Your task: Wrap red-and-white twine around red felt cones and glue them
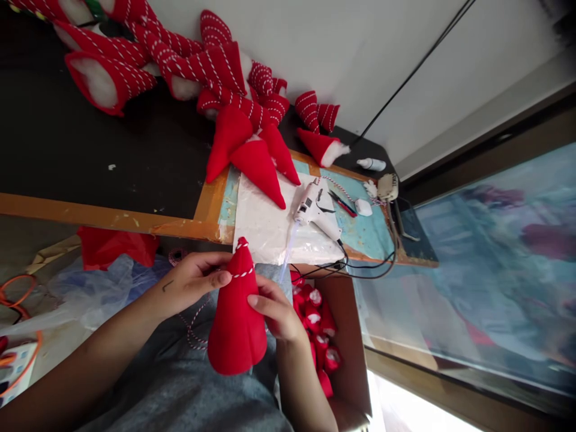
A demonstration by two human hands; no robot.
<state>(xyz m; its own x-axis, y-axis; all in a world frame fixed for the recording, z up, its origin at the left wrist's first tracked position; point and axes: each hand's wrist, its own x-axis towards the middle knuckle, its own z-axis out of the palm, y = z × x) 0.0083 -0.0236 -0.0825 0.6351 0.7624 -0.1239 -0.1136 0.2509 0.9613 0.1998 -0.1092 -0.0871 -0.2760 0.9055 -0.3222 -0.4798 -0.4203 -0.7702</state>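
Over my lap I hold a red stuffed felt cone point(237, 327) upright, its narrow tip away from me. Red-and-white twisted cord is wound around it near the tip, and a length of the cord point(193, 327) hangs down at the left. My left hand point(198, 279) pinches the cone's upper left side by the cord. The fingers and thumb of my right hand point(275, 306) grip its right side. A white glue gun point(315, 210) lies beyond on the plastic-covered table, with a clear glue stick point(289, 246) poking from its back.
Plain red stuffed cones point(258, 168) and a heap of red striped stuffed pieces point(193, 66) lie along the wall. Red-handled pliers point(342, 204) and a white bottle point(371, 164) are on the right. A cardboard box point(344, 324) of red pieces stands below, beside black cables point(369, 273).
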